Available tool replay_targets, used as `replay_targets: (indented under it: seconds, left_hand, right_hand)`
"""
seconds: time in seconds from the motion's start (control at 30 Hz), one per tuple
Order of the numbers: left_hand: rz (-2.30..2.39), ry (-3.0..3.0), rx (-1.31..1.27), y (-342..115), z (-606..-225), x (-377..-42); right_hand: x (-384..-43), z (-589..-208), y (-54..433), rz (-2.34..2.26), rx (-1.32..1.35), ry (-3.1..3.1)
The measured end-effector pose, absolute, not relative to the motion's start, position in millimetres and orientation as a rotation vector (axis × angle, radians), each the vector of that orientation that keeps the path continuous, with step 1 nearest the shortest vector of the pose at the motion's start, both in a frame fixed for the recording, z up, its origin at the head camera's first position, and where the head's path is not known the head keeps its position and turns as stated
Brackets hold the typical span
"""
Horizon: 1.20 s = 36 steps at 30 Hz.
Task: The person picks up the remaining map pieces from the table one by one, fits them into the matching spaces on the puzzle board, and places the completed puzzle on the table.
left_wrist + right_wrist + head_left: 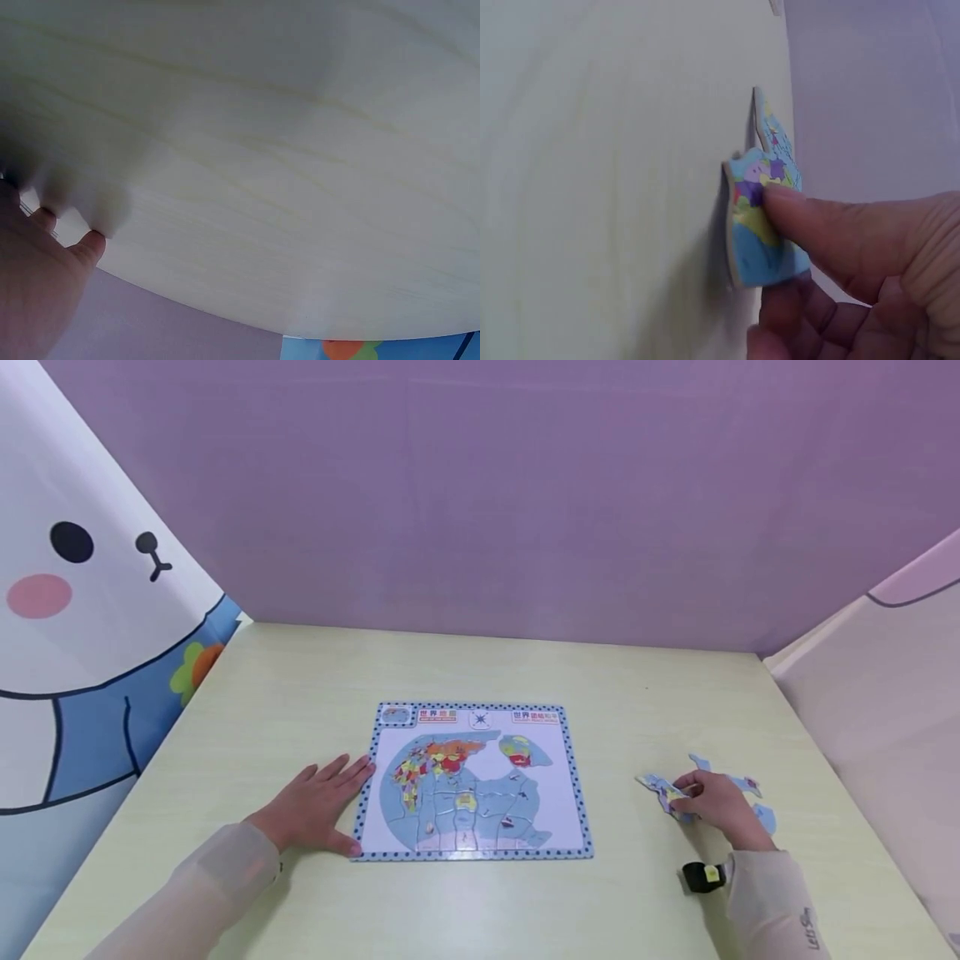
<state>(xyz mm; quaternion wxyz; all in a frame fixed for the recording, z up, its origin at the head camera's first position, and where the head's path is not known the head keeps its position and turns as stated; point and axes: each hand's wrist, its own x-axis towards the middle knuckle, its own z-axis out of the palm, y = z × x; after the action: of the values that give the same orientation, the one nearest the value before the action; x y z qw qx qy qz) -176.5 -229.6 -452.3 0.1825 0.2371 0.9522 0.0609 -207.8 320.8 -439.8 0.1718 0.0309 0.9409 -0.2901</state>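
A world-map jigsaw board (558,814) with a dotted blue border lies flat on the table, its oval partly filled with pieces. My left hand (318,806) rests at the board's left edge with fingers spread; the left wrist view catches only part of this hand (41,277). Off to the right, my right hand (720,802) pinches a blue puzzle piece between thumb and fingers. Close up, the pinched puzzle piece (754,236) shows purple and yellow patches and is tilted up from the table. Another pale blue piece (771,124) appears just beyond it.
Loose puzzle pieces lie around my right hand, one at its right (765,818) and one above it (699,762). A black wrist device (703,877) sits by the right sleeve. A purple backdrop (480,510) rises behind the table (480,910).
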Motion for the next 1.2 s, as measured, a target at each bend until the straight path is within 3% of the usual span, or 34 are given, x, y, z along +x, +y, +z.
replay_targets:
  seconds: [1.2]
  left_hand:
    - [0.181, 2.695, 0.691, -231.2, -453.8, -177.0]
  right_hand:
    - [-193.3, -431.2, 288.1, -1.155, 0.050, 2.610]
